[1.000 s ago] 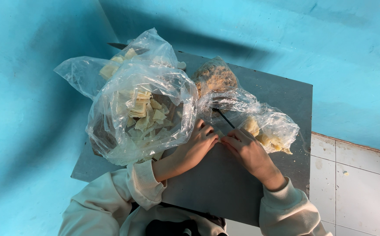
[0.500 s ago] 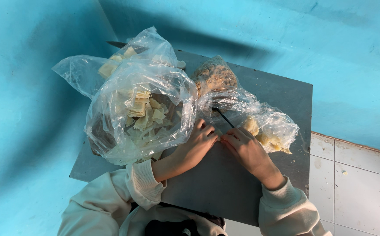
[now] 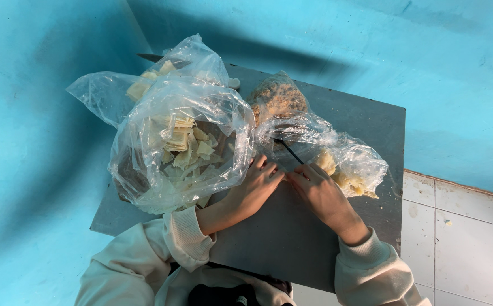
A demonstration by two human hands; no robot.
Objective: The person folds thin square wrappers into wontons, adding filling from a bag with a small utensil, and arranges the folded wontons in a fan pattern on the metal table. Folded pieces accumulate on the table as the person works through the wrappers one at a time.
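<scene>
- The right hand [image 3: 321, 192] lies palm down on the grey bench [image 3: 291, 243], its fingers curled around the near end of a thin dark stick [image 3: 289, 150]; how firmly it grips is hard to make out, since the fingers cover that end.
- The stick runs up and away from this hand, under the edge of a clear plastic bag [image 3: 337, 156]. Its far end is lost beneath the crinkled film.
- The left hand [image 3: 256, 190] rests just beside the right, fingertips nearly meeting it, fingers bent and pressing on the bench at the bag's edge. I cannot tell whether it pinches anything.
- Both wrists come out of cream knitted sleeves [image 3: 181, 249], cut off at the bottom edge.
- Beyond the right hand, that bag holds pale yellow lumps and, farther back, brownish crumbly stuff.
- Left of the left hand, touching it, a large clear bag [image 3: 181, 147] sits puffed up with flat cream-coloured pieces inside.
- Behind it another bag [image 3: 110, 93] hangs over the bench's far-left edge against the blue wall [image 3: 42, 170].
</scene>
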